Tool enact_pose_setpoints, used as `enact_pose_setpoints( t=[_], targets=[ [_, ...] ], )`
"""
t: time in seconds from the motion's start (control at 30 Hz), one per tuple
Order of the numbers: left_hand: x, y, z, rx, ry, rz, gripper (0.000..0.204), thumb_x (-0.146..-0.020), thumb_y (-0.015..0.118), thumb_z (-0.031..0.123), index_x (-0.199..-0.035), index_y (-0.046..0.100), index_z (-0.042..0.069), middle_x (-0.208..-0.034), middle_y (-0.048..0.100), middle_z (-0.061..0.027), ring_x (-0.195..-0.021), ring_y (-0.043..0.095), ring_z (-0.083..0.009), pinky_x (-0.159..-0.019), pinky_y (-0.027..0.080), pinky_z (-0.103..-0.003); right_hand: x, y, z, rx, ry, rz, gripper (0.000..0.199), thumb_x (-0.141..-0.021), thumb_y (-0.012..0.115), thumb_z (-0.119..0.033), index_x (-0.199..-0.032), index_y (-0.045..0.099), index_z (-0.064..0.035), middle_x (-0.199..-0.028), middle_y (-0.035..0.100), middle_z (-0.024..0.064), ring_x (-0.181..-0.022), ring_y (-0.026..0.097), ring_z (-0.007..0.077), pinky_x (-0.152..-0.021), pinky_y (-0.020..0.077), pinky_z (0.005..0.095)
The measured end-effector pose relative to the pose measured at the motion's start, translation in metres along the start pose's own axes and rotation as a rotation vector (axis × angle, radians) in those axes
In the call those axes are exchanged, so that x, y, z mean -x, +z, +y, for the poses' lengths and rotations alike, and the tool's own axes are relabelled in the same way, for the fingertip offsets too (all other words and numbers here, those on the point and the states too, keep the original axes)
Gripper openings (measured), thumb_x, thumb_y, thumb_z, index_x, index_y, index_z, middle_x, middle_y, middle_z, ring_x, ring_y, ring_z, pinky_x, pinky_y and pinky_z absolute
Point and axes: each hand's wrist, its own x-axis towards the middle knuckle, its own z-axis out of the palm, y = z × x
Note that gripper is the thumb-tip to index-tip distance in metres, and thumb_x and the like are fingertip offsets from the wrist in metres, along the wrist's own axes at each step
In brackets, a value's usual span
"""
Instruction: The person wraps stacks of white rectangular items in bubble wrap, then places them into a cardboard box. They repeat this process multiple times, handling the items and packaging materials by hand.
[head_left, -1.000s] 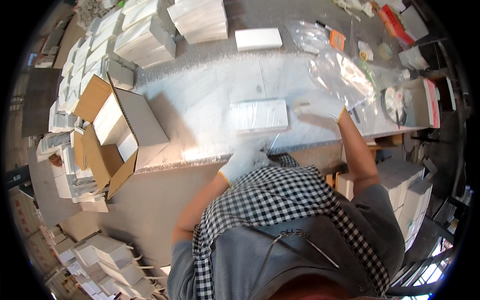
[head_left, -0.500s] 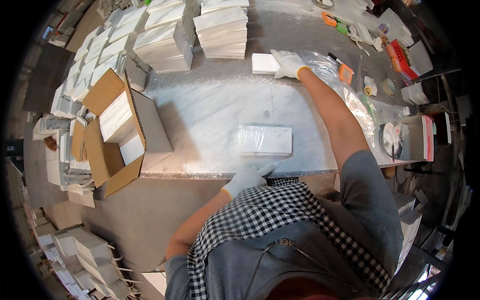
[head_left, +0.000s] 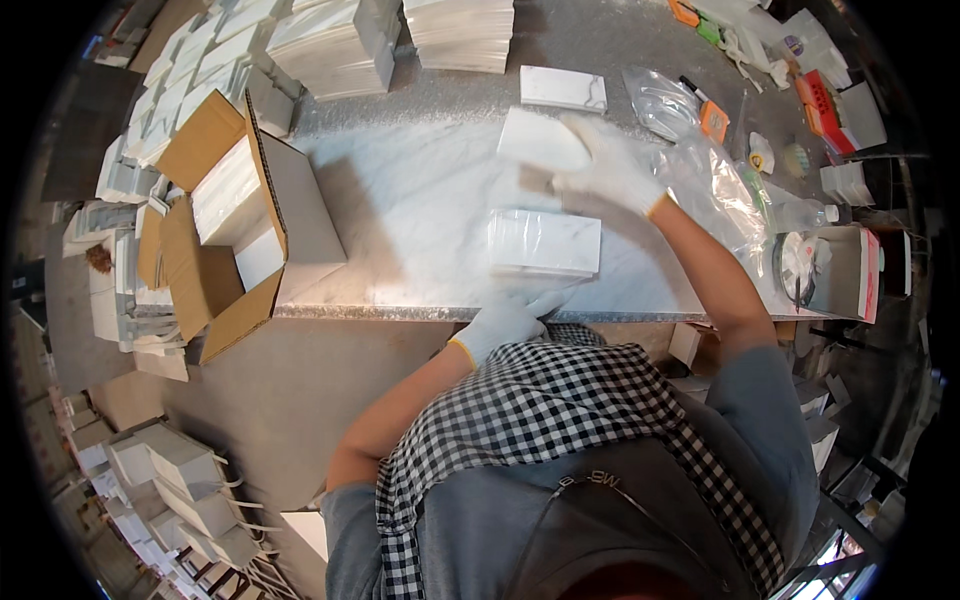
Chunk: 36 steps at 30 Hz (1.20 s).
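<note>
My right hand (head_left: 615, 168), in a white glove and slightly blurred, grips a white marble tile (head_left: 535, 138) by its right end above the worktop. Just nearer to me lies a short stack of tiles (head_left: 544, 240) with a shiny clear film over it. My left hand (head_left: 498, 325), gloved too, rests at the front edge of the worktop below that stack. Its fingers are stretched out and nothing shows in them. Beyond the held tile, another marble tile (head_left: 563, 88) lies flat on the grey surface.
To the left stands an open cardboard box (head_left: 315, 215) partly filled with wrapped tiles. Tall tile stacks (head_left: 335, 50) line the back left. At the right lie clear plastic bags (head_left: 705, 185), an orange tape measure (head_left: 714, 121), a bottle (head_left: 800, 213) and a red box (head_left: 820, 110).
My right hand has come toward me from the back, bringing a tile off the pile there. The view has shifted a little; my left hand stays by the front edge.
</note>
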Motion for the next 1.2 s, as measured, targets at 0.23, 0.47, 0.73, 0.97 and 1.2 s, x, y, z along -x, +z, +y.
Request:
enact_pose_setpoints(
  t=[0.23,0.47,0.73,0.97,1.2],
  targets=[
    [-0.003,0.004,-0.001,-0.165,0.011,-0.007,0.085,-0.09,0.069,0.033,-0.163,0.024,0.032,-0.124,0.07,-0.0165,-0.116,0.067,-0.0368,-0.099,0.05,-0.045,0.085,0.032,-0.03,0.004,-0.09,-0.084,0.091,-0.07,0.083,-0.041,-0.145,0.051,-0.003,-0.14,0.054,0.0213,-0.13,0.052,0.0384,-0.109,0.0446,0.045],
    [0.0,0.004,0.004,-0.215,0.044,0.091,0.074,-0.089,0.071,0.032,-0.157,0.04,0.029,-0.124,0.07,-0.0111,-0.113,0.067,-0.0329,-0.097,0.051,-0.043,0.095,0.035,-0.037,0.024,-0.104,-0.092,0.09,-0.071,0.083,-0.041,-0.146,0.051,-0.0024,-0.14,0.053,0.0208,-0.131,0.049,0.0396,-0.112,0.042,0.046],
    [0.019,-0.032,0.023,0.076,0.312,0.087,0.025,-0.092,0.069,0.026,-0.115,0.077,0.019,-0.115,0.071,-0.0096,-0.105,0.066,-0.0274,-0.093,0.052,-0.04,0.112,0.007,-0.044,-0.368,-0.075,-0.246,0.099,-0.075,0.081,-0.049,-0.153,0.043,-0.0019,-0.155,0.043,0.02,-0.142,0.042,0.0366,-0.118,0.0352,0.045],
    [0.068,-0.125,0.088,0.452,0.387,0.315,0.026,-0.099,0.066,0.025,-0.113,0.076,0.005,-0.106,0.075,-0.0132,-0.101,0.069,-0.023,-0.093,0.053,-0.034,0.132,-0.024,-0.023,-1.076,-0.159,-0.477,0.097,-0.082,0.082,-0.043,-0.158,0.038,-0.0022,-0.151,0.048,0.0168,-0.132,0.048,0.0247,-0.112,0.0393,0.0396],
    [0.046,-0.151,0.081,0.614,0.113,0.601,0.031,-0.1,0.065,0.025,-0.116,0.074,0.001,-0.104,0.074,-0.0063,-0.093,0.066,-0.0131,-0.088,0.053,-0.03,0.119,-0.02,-0.045,-0.896,0.318,-0.265,0.057,-0.09,0.076,-0.033,-0.133,0.063,0.0027,-0.114,0.068,0.0087,-0.107,0.06,0.0166,-0.096,0.0483,0.0325]
  ],
)
